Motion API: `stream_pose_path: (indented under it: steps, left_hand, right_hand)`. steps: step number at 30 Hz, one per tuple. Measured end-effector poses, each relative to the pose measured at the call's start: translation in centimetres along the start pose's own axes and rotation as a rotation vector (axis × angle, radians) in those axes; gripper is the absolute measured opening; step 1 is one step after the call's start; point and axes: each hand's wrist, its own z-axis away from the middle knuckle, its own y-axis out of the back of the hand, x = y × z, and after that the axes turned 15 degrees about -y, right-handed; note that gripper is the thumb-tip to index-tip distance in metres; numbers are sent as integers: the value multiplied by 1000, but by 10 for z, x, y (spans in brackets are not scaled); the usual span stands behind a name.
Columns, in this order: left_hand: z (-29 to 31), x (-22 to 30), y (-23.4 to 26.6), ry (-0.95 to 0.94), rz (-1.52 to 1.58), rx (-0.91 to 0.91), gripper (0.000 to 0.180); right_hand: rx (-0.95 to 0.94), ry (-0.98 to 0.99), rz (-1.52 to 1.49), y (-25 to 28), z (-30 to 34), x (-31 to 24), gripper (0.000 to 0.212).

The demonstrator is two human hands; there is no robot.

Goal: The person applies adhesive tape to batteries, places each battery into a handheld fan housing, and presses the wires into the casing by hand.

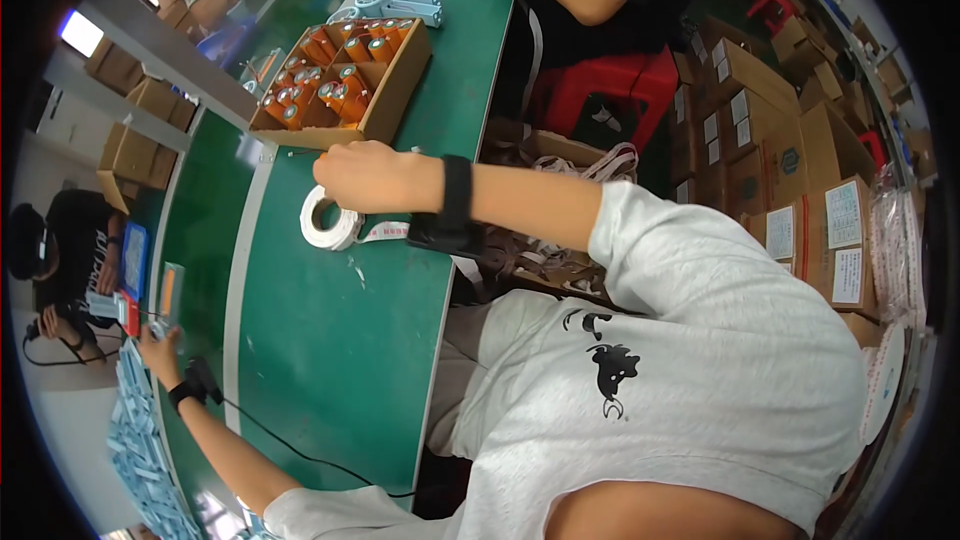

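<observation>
My left hand (158, 352) reaches far to the left across the bench, its fingers closed at the round end of a pale blue casing (170, 285) with an orange strip inside. Beside that hand is a red piece (130, 316), close to a co-worker's hands. My right hand (360, 176) is closed in a fist above the green table. A roll of white tape (311, 227) lies just below it, with a printed tail running toward my wrist. Whatever the right fingers pinch is hidden. Beyond this hand stands a cardboard box (398, 100) of orange cylindrical cells (345, 100).
Pale blue ring-headed casings (400, 2) lie behind the box. Many pale blue parts (140, 430) are heaped at lower left. A black cable (290, 452) crosses the table from my left wrist. Co-workers sit opposite and at the far right, by a red stool (625, 90). Cartons (770, 160) stand right.
</observation>
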Motion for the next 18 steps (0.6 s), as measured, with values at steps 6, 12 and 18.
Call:
stream_pose_path:
  steps: [6,12,18]
  left_hand:
    - [6,191,-33,-471,-271,358,69]
    - [70,375,-4,-1101,176,-142,55]
    - [87,346,-6,-1057,333,-145,40]
  right_hand:
    - [168,-73,129,3,1,15,15]
    - [147,-108,265,-34,-56,4,14]
    - [170,-21,89,-36,-51,21,18]
